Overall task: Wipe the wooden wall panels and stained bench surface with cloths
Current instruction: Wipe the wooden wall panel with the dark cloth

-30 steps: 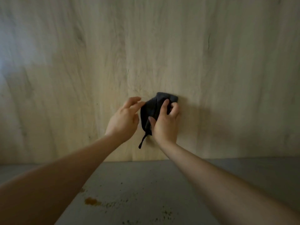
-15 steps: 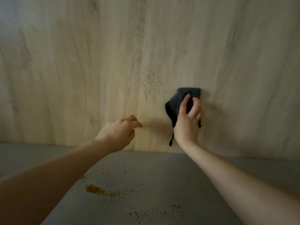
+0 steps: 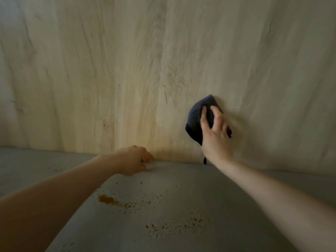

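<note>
Right hand (image 3: 215, 135) seemingly gripping cloth (image 3: 195, 119).

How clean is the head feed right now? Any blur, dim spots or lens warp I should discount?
Head view: dim overall, darkest along the bench; motion smear beside the right hand and dark cloth; left hand soft; wide-angle lens bows the wall panel grain and bench edge.

Matt grained wood wall panel (image 3: 127, 60)
</note>
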`<action>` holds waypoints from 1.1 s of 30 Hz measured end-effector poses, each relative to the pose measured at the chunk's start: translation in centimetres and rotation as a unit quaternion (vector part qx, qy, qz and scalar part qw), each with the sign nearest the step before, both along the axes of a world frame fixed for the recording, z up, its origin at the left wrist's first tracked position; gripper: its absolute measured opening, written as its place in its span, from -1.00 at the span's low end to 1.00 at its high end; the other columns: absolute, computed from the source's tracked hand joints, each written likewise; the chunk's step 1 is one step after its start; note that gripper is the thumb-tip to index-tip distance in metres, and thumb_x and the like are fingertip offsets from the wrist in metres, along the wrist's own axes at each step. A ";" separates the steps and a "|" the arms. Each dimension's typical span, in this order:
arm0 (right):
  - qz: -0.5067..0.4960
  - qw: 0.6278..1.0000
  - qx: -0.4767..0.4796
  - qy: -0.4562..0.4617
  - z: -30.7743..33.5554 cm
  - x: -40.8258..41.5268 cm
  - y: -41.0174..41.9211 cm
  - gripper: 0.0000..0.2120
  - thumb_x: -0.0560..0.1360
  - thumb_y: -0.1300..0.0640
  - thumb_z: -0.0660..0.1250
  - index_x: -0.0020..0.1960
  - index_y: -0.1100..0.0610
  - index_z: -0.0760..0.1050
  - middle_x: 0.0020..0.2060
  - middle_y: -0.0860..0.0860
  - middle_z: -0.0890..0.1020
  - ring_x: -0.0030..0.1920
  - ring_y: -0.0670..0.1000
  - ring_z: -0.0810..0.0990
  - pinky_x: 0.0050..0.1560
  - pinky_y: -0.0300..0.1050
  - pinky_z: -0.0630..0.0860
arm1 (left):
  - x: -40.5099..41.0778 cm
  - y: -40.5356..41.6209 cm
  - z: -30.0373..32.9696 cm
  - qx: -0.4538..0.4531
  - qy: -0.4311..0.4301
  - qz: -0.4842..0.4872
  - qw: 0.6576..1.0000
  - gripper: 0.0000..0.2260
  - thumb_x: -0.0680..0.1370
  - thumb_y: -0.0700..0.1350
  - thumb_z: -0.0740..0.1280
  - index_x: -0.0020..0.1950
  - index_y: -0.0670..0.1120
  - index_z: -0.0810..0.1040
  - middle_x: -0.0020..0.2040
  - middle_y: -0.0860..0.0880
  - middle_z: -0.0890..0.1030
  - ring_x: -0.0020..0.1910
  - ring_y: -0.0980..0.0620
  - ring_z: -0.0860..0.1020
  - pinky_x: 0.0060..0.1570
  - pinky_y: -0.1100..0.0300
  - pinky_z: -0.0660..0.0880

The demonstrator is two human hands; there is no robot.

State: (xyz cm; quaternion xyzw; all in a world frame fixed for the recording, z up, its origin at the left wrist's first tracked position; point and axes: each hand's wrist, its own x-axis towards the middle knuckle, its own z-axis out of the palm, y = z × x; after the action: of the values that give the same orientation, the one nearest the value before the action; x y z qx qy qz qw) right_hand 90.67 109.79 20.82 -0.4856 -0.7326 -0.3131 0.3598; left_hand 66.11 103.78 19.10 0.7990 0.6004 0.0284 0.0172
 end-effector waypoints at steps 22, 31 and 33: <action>0.174 0.920 0.079 -0.343 -1.8 -6.1 1.1 -0.48 0.39 0.28 0.03 0.27 0.16 0.53 0.24 0.11 0.55 0.25 0.12 0.53 0.25 0.11 0.41 | 1.0 0.6 0.9 -0.067 0.097 0.004 0.993 -0.67 0.64 -0.04 0.14 0.40 0.09 0.42 0.35 0.00 0.43 0.31 0.01 0.39 0.22 0.27 0.26; 0.138 0.910 0.058 -0.387 -2.1 5.9 2.4 -0.47 0.44 0.31 0.06 0.39 0.12 0.36 0.35 0.09 0.41 0.35 0.09 0.32 0.38 0.09 0.24 | 0.4 0.7 0.5 -0.073 0.080 -0.006 0.994 -0.66 0.64 -0.02 0.13 0.43 0.10 0.37 0.32 0.00 0.39 0.27 0.01 0.39 0.21 0.25 0.26; 0.143 0.911 0.085 -0.378 -2.6 2.9 2.4 -0.49 0.44 0.30 0.07 0.35 0.13 0.45 0.31 0.10 0.49 0.34 0.10 0.35 0.36 0.11 0.27 | 0.4 0.7 0.4 -0.072 0.082 -0.005 0.994 -0.65 0.64 -0.01 0.13 0.43 0.10 0.37 0.32 -0.01 0.39 0.27 0.01 0.39 0.22 0.24 0.27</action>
State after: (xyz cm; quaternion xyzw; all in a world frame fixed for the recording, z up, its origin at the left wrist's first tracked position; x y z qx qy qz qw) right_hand 93.62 112.20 18.24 -0.1885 -0.8463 -0.4793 0.1364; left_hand 66.50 104.48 19.53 0.7984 0.5961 -0.0806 0.0254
